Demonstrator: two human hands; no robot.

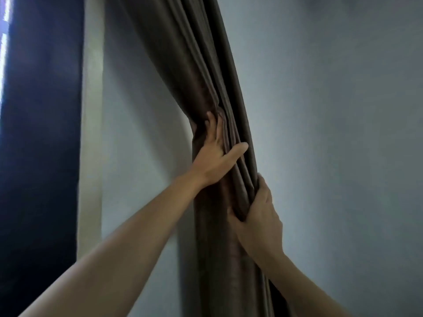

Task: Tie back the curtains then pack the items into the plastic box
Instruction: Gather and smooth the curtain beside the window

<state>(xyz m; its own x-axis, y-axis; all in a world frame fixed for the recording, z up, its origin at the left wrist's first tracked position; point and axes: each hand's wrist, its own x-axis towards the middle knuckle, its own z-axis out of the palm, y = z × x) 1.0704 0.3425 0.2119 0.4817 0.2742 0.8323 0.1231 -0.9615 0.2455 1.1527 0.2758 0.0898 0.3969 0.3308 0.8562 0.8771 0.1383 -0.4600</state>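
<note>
I see the brown pleated fabric curtain (206,65) bunched against a pale grey wall (332,110), with a dark blue panel (41,133) to its left. The left hand (215,161) presses straight fingers into its folds, and the right hand (261,220) grips it lower.

a dim corner beside a window, cool grey light

a smooth grey-blue wall (332,110) fills the right side and carries on toward the left, where a pale cream upright strip (91,110) borders it; beyond that stands a broad dark blue band (43,133), and a thin sliver of bright daylight (4,53) shows at the far left edge.
</note>
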